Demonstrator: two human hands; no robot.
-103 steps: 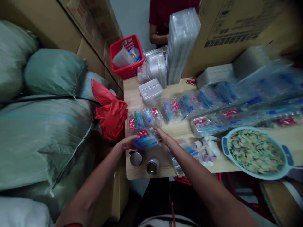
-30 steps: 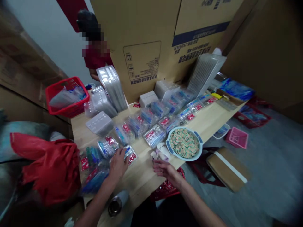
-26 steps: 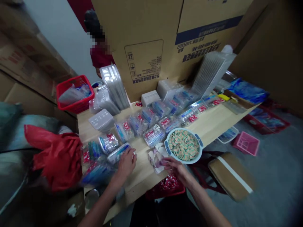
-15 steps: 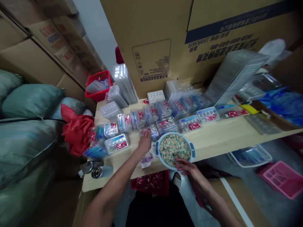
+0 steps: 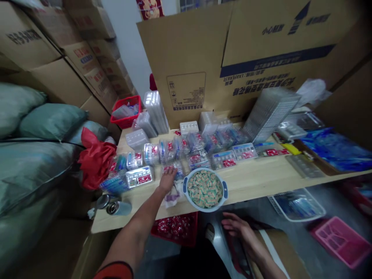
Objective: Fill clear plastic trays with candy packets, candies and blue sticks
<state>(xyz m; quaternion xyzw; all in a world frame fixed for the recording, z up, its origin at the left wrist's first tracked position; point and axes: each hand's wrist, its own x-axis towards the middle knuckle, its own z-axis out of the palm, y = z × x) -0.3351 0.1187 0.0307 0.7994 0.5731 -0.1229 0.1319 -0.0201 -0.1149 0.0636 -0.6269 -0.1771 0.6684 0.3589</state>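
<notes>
My left hand (image 5: pixel 167 180) reaches over the wooden table, its fingers stretched out and lying on the near edge of a stack of clear plastic trays (image 5: pixel 178 170) with red packets in it. Just right of that hand stands a light-blue basin (image 5: pixel 225 189) with two handles, filled with small beige-and-green wrapped pieces (image 5: pixel 205 188). My right hand (image 5: pixel 236 228) hangs in the air beyond the table's front edge, right of the basin. Its fingers are apart and nothing shows in them. A crumpled white-and-purple cloth or wrapper (image 5: pixel 172 197) lies beneath my left wrist.
More filled trays (image 5: pixel 140 177) line the table (image 5: pixel 255 182). Tall stacks of empty trays (image 5: pixel 266 112) stand behind. Two flasks (image 5: pixel 120 208) are at the left front. A red crate (image 5: pixel 190 232) sits below the table edge, a pink basket (image 5: pixel 343 240) on the floor at right.
My right hand has moved from the basin's rim down and out past the table edge. My left hand stays at the same tray stack. The whole view has shifted.
</notes>
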